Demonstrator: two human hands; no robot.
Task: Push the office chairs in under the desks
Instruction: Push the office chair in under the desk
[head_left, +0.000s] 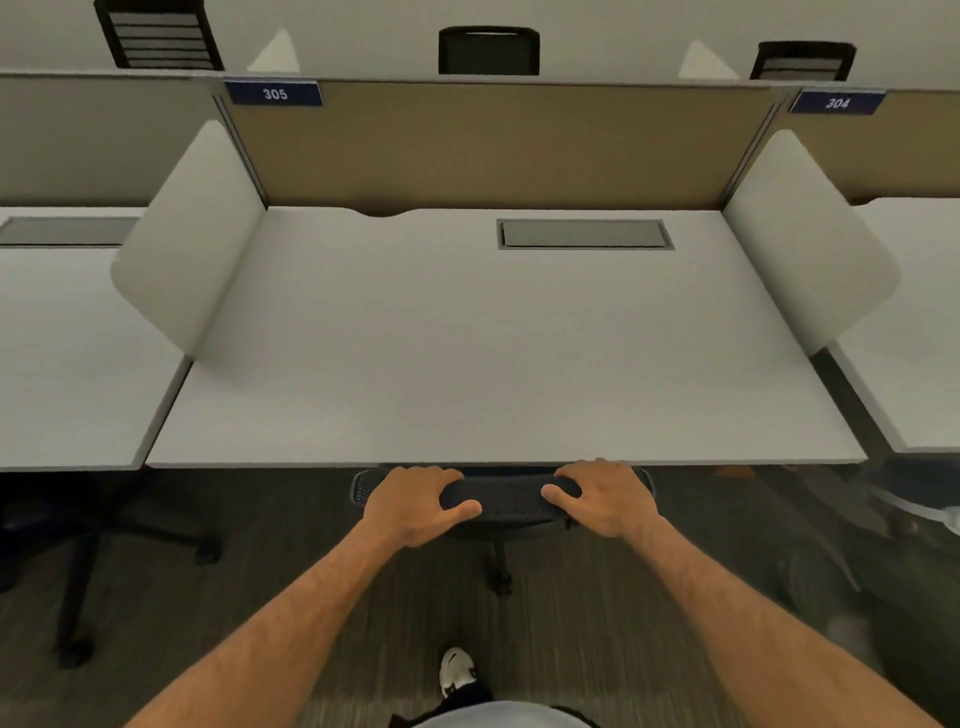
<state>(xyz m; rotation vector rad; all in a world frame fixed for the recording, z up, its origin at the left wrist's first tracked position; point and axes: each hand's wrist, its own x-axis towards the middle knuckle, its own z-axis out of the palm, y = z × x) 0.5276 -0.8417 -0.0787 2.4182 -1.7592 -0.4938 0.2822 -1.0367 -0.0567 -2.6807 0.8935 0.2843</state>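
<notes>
A black mesh office chair (506, 496) stands at the front edge of the white desk (467, 364) marked 305. Only the top of its backrest, its post and one caster show; its seat is hidden under the desk. My left hand (415, 506) grips the backrest top on the left, fingers over the far side and thumb on the near side. My right hand (602, 499) grips it on the right in the same way. The backrest top nearly touches the desk edge.
White side dividers (192, 244) and a tan back panel (493, 145) bound the desk. Another dark chair base (88, 545) sits under the left desk; a chair part (914, 499) shows at right. Three chair backs (488, 52) stand beyond the partition. My shoe (457, 670) is on the carpet.
</notes>
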